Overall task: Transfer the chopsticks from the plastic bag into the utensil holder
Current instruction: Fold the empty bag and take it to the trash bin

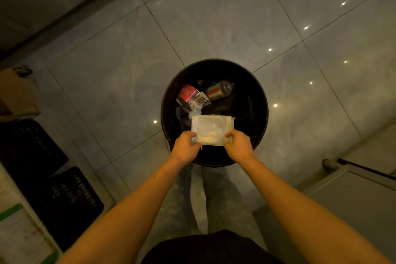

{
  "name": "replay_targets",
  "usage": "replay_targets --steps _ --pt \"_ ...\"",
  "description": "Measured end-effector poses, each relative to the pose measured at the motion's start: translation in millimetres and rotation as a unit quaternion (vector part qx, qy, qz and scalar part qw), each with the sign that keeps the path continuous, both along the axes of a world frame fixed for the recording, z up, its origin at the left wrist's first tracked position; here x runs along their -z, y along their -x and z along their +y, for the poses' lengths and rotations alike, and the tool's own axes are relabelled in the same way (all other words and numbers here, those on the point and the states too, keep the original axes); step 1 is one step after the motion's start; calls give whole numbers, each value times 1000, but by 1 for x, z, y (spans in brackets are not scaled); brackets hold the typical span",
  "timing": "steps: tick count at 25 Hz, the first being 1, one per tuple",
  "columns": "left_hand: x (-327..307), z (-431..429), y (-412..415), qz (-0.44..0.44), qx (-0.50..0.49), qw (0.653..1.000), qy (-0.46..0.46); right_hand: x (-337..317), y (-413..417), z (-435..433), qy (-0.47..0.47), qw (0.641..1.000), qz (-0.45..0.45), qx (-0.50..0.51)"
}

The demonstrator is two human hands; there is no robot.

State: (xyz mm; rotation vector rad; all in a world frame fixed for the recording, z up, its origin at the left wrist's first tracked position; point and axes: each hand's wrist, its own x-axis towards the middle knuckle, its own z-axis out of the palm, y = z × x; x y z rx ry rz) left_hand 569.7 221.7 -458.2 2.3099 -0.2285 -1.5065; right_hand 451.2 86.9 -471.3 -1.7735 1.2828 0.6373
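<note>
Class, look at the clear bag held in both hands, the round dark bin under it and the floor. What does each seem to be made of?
Clear crinkled bag: thin glossy plastic; see-through, creased. Round dark bin: probably plastic or metal; too dark to tell. Pale floor: polished tile; grout lines, mirrored light spots.

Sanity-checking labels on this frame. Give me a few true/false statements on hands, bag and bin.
1. Both hands hold the plastic bag. True: left hand and right hand each pinch a near corner.
2. The bag is held over a utensil holder. False: it is over a round black trash bin.
3. The bin is empty. False: a red cup and a bottle lie inside.
4. The bin stands on a tiled floor. True.
5. Dark slotted crates sit to the person's left. True.
</note>
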Motion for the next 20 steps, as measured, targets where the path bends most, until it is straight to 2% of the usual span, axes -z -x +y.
replay_targets --steps 6,13,20 --pt "25 -12 7 24 37 999 -9 19 -8 -7 -16 999 41 10" --pt "42 -17 -2 19 40 999 -3 39 -15 -2 -69 995 21 76" --pt "56 -12 -6 -2 85 996 -20 56 -19 4 -105 993 7 56"
